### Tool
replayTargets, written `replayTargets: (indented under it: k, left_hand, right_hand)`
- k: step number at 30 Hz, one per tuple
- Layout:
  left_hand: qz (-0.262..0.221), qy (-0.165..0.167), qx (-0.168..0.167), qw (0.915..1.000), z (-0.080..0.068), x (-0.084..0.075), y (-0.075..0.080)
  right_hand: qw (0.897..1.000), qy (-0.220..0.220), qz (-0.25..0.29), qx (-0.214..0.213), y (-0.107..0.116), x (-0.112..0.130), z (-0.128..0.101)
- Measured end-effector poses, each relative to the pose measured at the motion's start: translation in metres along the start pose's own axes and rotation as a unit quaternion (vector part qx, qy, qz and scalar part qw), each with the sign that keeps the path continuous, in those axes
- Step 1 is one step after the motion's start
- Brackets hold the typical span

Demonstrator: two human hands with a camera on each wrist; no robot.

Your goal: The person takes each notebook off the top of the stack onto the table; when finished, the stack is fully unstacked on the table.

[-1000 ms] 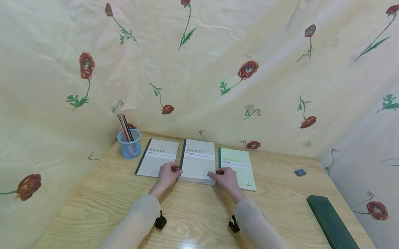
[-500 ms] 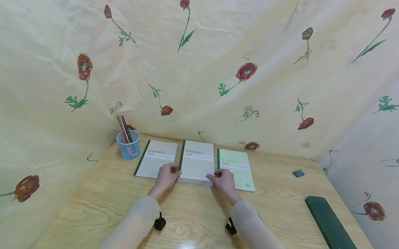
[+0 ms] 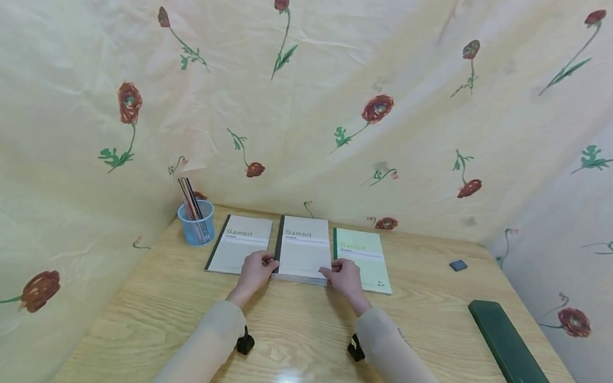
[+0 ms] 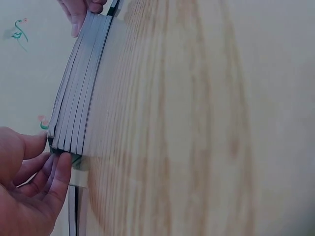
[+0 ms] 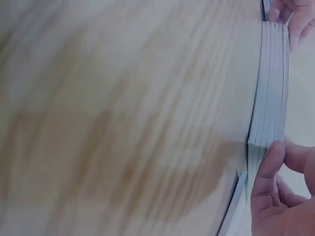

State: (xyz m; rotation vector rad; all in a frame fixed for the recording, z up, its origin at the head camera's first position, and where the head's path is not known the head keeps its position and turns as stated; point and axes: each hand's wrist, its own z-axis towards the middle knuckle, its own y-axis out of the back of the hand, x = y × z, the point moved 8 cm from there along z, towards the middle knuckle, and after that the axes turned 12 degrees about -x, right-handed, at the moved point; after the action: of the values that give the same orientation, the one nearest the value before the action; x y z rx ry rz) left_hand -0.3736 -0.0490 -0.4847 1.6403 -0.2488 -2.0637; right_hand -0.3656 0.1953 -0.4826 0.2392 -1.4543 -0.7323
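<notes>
Nothing's really moved since a second ago, both hands are parked on the same stack. Left to right: blue pencil cup (image 3: 197, 223), a single notebook (image 3: 240, 243), then the left hand (image 3: 255, 271) pinching the near left corner of the middle stack of notebooks (image 3: 303, 248), about 5 thick, lying flat on the desk (image 3: 299, 336). Right hand (image 3: 345, 276) pinches the near right corner, beside the green notebook (image 3: 363, 252). Looks like squaring or lifting the stack; next needs an even 2-handed grip.

Bright, even light; table (image 3: 298, 353) glare; wrist views blurred.
</notes>
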Motion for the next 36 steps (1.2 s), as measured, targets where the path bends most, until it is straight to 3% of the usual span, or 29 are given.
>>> replayTargets:
  k: [7, 16, 22, 30, 36]
  left_hand:
    - [0.013, 0.004, -0.005, 0.9999, 0.0, 0.002, -0.001]
    - [0.013, 0.005, 0.005, 0.9999, -0.001, 0.001, -0.001]
    - [0.011, 0.009, 0.005, 0.9999, 0.0, 0.002, -0.002]
    - [0.006, -0.002, 0.002, 1.0, -0.003, -0.001, 0.0]
    - [0.001, -0.003, 0.002, 1.0, -0.001, 0.0, 0.0]
  right_hand:
    - [1.0, 0.002, 0.015, -0.006, 0.018, -0.002, 0.002]
    - [0.992, -0.059, 0.108, 0.026, 0.047, -0.027, 0.016]
    - [0.986, -0.064, 0.154, 0.03, 0.094, -0.039, 0.029]
    - [0.987, -0.05, 0.145, 0.054, 0.176, -0.066, 0.046]
    - [0.988, -0.055, 0.131, 0.053, 0.222, -0.097, 0.054]
